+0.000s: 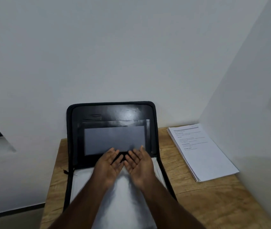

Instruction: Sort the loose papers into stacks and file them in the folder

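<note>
Both hands over folder hinge

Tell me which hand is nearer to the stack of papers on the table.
Right. The right hand is over the open folder, on the side toward the stack. The left hand is beside it, farther from the stack.

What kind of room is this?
Probably a small office or study corner: a wooden desk pushed against bare white walls, an open black folder on it, and a stack of printed papers beside it.
</note>
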